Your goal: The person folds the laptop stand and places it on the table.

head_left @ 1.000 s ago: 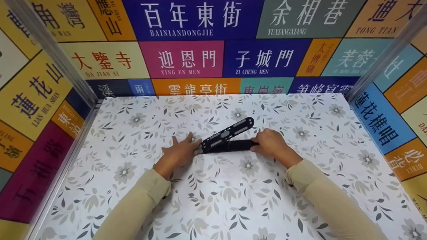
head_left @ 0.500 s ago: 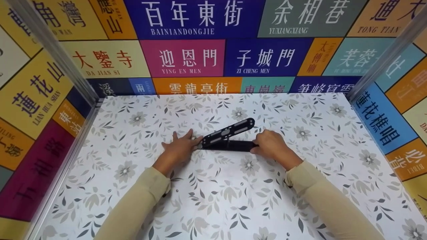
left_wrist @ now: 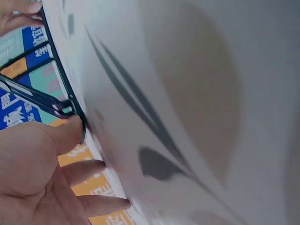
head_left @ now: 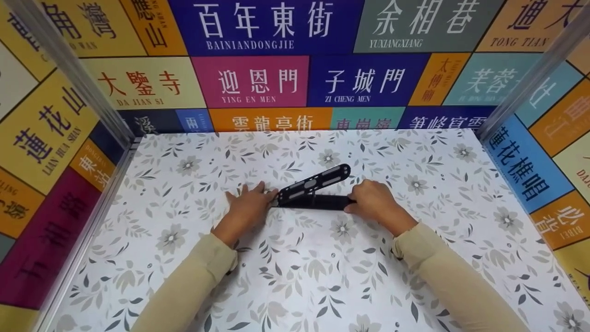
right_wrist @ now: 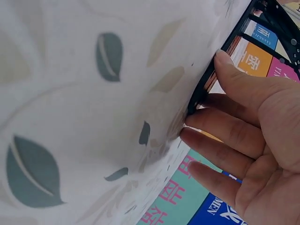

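A black folding stand [head_left: 329, 202] lies on the table, its slotted upper arm [head_left: 328, 177] raised at an angle from the hinge at its left end. My left hand [head_left: 249, 205] is at that hinge end, fingers spread over the tabletop. The left wrist view shows the left thumb [left_wrist: 70, 131] pressing the end of the stand [left_wrist: 60, 70], with the other fingers straight and apart. At the opposite end, my right hand [head_left: 374, 199] pinches the lower bar. In the right wrist view, the right thumb [right_wrist: 229, 70] is on one side of the bar [right_wrist: 201, 89] and fingers curl behind it.
The table [head_left: 295, 276] has a white cover with a grey leaf and flower print. Colourful sign-printed panels [head_left: 251, 82] rise along its back and both sides. Clear upright strips [head_left: 521, 83] stand at the rear corners.
The stand's hinge end shifts slightly away from me, and the raised arm sits a little lower. The left hand's spread fingers draw a bit closer together. The right hand keeps its grip.
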`<state>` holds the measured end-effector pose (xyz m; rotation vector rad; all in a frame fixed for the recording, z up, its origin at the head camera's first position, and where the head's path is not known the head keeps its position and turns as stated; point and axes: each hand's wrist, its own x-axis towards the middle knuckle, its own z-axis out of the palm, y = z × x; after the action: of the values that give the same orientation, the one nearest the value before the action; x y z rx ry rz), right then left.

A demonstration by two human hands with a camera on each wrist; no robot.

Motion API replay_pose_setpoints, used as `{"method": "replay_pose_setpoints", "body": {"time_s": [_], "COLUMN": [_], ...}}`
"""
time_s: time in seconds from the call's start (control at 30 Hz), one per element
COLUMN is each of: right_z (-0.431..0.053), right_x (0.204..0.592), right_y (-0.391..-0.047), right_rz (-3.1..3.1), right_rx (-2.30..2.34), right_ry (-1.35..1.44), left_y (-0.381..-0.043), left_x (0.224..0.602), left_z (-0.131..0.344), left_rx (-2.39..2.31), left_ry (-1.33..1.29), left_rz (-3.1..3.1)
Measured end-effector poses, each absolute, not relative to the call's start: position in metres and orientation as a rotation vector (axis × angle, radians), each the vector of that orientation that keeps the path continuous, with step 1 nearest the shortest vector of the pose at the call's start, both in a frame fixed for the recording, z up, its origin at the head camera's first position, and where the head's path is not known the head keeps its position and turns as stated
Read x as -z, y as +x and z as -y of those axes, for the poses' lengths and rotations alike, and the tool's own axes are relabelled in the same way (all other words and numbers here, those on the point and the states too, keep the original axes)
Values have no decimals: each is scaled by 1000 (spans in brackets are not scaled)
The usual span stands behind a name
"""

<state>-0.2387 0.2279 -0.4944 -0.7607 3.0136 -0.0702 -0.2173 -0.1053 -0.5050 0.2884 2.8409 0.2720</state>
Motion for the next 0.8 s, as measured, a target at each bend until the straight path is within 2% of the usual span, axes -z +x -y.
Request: {"method": "replay_pose_setpoints", "body": {"time_s": [0.2,0.57,0.8], "right_z": [-230,-236,-228], "right_x": [488,494,492], "right_y": [-246,-275,-283], "right_rz": [-2984,-2716,-2673], "right_rx": [106,592,492], "right_ry": [-630,-426,-381], "left_y": [-202,-198,-203], "left_x": [500,492,493], "left_z": [80,49,44], "left_rx": [-258,-636,-708], "left_ry": [356,396,385], "left_rz": [-3055,-3193,-3177]}}
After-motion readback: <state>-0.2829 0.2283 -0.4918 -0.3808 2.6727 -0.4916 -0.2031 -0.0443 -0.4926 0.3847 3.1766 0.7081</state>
